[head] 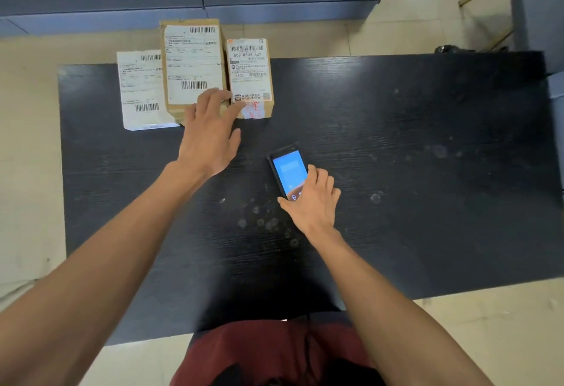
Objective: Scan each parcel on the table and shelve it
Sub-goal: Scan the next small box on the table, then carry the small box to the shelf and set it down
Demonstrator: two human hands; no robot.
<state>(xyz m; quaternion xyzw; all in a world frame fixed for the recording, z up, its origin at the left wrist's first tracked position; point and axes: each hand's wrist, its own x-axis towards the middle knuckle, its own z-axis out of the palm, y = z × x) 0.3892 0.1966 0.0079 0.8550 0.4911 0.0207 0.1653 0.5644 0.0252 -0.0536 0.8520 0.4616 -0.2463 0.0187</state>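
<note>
Head view: three parcels [195,65] unshelved at counter [396,141] 11 o'clock; left hand [210,135] released, reaching; right hand [314,202] grasping scanner [288,170].

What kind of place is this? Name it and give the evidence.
Probably a parcel pickup or sorting point: three labelled parcels stand on a dark table, and the right hand holds a handheld scanner.

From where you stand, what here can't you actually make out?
- Head view: fine print on the middle parcel label, too small and blurred.
- Near end of that parcel, covered by the left hand.
- Lower part of the scanner screen, under the right hand.
- Shelves: none in view.
</note>
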